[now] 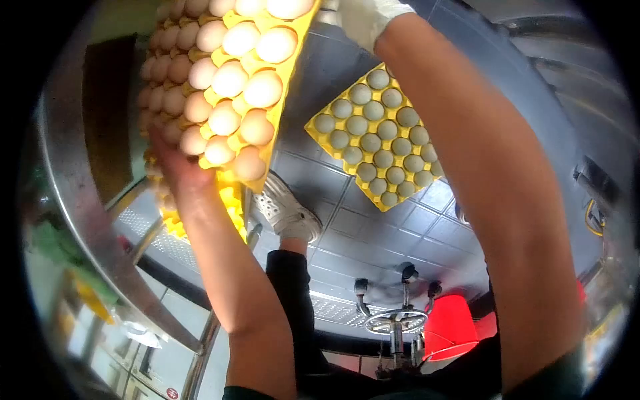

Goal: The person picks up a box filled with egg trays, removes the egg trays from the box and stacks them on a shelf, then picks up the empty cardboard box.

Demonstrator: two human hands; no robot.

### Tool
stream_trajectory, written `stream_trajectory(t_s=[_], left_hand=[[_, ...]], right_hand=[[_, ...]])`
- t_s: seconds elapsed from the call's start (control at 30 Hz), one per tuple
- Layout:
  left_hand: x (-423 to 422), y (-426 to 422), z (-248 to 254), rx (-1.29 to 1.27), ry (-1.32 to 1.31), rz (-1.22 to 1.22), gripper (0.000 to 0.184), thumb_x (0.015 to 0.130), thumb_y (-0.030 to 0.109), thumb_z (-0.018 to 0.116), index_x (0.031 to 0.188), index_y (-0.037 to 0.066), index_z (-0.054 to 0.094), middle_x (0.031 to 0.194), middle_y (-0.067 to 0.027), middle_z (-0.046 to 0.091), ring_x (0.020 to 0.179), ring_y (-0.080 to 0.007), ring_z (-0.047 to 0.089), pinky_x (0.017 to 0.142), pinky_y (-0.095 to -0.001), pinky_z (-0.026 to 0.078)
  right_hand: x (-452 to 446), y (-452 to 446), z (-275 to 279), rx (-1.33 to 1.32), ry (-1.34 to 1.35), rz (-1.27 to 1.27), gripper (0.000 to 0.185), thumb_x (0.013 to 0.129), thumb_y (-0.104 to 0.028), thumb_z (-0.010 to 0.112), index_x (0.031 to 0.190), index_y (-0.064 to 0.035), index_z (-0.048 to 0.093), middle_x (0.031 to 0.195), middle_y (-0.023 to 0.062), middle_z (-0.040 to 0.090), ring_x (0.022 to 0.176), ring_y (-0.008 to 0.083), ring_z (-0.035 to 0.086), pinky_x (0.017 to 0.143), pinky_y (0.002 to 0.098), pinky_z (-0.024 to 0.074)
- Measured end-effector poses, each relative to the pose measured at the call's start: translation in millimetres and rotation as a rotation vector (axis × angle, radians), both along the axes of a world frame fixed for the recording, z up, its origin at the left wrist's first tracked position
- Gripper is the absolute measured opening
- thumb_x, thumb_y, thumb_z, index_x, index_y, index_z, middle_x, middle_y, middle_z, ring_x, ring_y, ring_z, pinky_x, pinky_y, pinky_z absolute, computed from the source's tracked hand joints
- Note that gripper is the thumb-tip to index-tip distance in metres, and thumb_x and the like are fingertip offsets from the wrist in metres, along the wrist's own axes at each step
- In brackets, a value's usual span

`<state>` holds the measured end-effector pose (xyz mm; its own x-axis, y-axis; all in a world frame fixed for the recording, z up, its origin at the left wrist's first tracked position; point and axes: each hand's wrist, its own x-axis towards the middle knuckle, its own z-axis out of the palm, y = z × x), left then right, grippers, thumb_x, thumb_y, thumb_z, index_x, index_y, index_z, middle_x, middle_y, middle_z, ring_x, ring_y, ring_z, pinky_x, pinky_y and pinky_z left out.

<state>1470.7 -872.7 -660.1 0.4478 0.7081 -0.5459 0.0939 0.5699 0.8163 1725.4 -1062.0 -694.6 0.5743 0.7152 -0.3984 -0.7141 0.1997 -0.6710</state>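
Label [172,393], round, red, characters too small | left hand [185,170]: gripping yellow dimpled tray [291,67] of smooth, oval, pale-brown eggs [223,119] | white-covered right hand [363,23]: grip, cannot tell

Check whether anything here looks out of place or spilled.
The tray of greenish eggs sits on the floor near a white clog, an odd spot since it might get kicked. No spill or breakage shows.

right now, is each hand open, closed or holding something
Left hand: holding the yellow tray of brownish eggs, fingers partly hidden.
Right hand: gloved, partly out of frame; grip cannot be told.
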Motion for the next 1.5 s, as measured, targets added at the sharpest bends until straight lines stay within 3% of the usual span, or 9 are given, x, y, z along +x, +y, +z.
stream_trajectory(t_s=[0.17, 0.5, 0.77, 0.97, 1.13, 1.3, 1.37, 1.43, 1.5], left_hand=[[-19, -31, 7, -0.214, 0.0, -0.003, 0.064, 0.109, 0.054, 0.046, 0.154, 0.009, 0.046, 0.155, -0.0133, 0.054, 0.139, -0.032, 0.056, 0.116, -0.0497, 0.047], [-1, -141, 20, -0.113, 0.179, 0.221, 0.072, 0.106, 0.056, 0.051, 0.157, 0.006, 0.042, 0.157, -0.0157, 0.051, 0.14, -0.0338, 0.054, 0.115, -0.0502, 0.047], [-74, -248, -31, -0.189, -0.004, 0.192, 0.07, 0.107, 0.04, 0.057, 0.164, 0.011, 0.027, 0.162, -0.015, 0.041, 0.142, -0.0343, 0.05, 0.114, -0.0511, 0.048], [-85, -316, -63, -0.22, 0.053, 0.178, 0.072, 0.106, 0.035, 0.059, 0.166, 0.015, 0.023, 0.163, -0.0141, 0.038, 0.145, -0.034, 0.047, 0.113, -0.0511, 0.049], [-93, -321, -102, -0.156, 0.041, 0.085, 0.075, 0.107, 0.045, 0.055, 0.166, 0.013, 0.021, 0.165, -0.0159, 0.035, 0.148, -0.035, 0.043, 0.12, -0.0527, 0.041], [-106, -314, -124, -0.253, 0.054, 0.105, 0.072, 0.108, 0.049, 0.053, 0.162, 0.011, 0.027, 0.162, -0.017, 0.039, 0.144, -0.0341, 0.046, 0.118, -0.0524, 0.043], [-98, -315, -114, -0.193, 0.13, 0.116, 0.067, 0.109, 0.05, 0.052, 0.157, 0.008, 0.033, 0.157, -0.0169, 0.045, 0.139, -0.0329, 0.051, 0.116, -0.0513, 0.045], [-89, -319, -101, -0.134, 0.2, 0.132, 0.063, 0.109, 0.05, 0.051, 0.151, 0.005, 0.039, 0.15, -0.0166, 0.051, 0.134, -0.0311, 0.055, 0.113, -0.0492, 0.047], [-90, -324, -104, -0.078, 0.258, 0.131, 0.059, 0.11, 0.048, 0.052, 0.145, 0.002, 0.044, 0.145, -0.0162, 0.055, 0.129, -0.0292, 0.058, 0.11, -0.0464, 0.049]], right_hand=[[23, -46, 11, -0.102, 0.119, 0.446, 0.105, 0.096, -0.078, 0.052, 0.157, 0.0061, 0.04, 0.161, 0.0228, 0.047, 0.146, 0.0325, 0.047, 0.124, 0.0445, 0.0351], [19, -105, 26, -0.234, -0.526, 0.273, 0.067, 0.106, -0.056, 0.055, 0.146, -0.0024, 0.058, 0.139, 0.0136, 0.065, 0.122, 0.0239, 0.061, 0.104, 0.0381, 0.0507], [-64, -272, 9, -0.471, 0.243, 0.04, 0.056, 0.112, -0.05, 0.05, 0.122, 0.0005, 0.072, 0.113, 0.0046, 0.074, 0.1, 0.0105, 0.068, 0.091, 0.029, 0.0556], [-92, -324, 1, -0.962, -0.109, 0.232, 0.057, 0.111, -0.052, 0.05, 0.126, 0.0, 0.067, 0.117, 0.0033, 0.067, 0.107, 0.0128, 0.058, 0.101, 0.0325, 0.0473], [-85, -354, -65, -0.743, -0.527, 0.307, 0.062, 0.111, -0.051, 0.051, 0.135, 0.0051, 0.062, 0.136, 0.0143, 0.063, 0.128, 0.0243, 0.056, 0.113, 0.0355, 0.0399], [-91, -349, -93, -0.673, -0.35, 0.174, 0.057, 0.111, -0.045, 0.052, 0.143, 0.0015, 0.06, 0.152, 0.0194, 0.053, 0.144, 0.0296, 0.047, 0.121, 0.0369, 0.0333], [-93, -350, -94, -0.705, -0.391, 0.146, 0.053, 0.11, -0.041, 0.054, 0.143, -0.0006, 0.061, 0.152, 0.0207, 0.053, 0.143, 0.0316, 0.047, 0.121, 0.038, 0.0342], [-88, -340, -67, -0.858, -1.062, 0.185, 0.047, 0.106, -0.035, 0.061, 0.139, -0.0025, 0.064, 0.145, 0.0215, 0.057, 0.138, 0.0347, 0.051, 0.119, 0.0405, 0.0378], [-76, -311, -6, -0.895, -1.246, 0.317, 0.039, 0.097, -0.033, 0.069, 0.118, -0.0001, 0.074, 0.114, 0.0222, 0.071, 0.101, 0.0389, 0.068, 0.091, 0.0441, 0.0554]])
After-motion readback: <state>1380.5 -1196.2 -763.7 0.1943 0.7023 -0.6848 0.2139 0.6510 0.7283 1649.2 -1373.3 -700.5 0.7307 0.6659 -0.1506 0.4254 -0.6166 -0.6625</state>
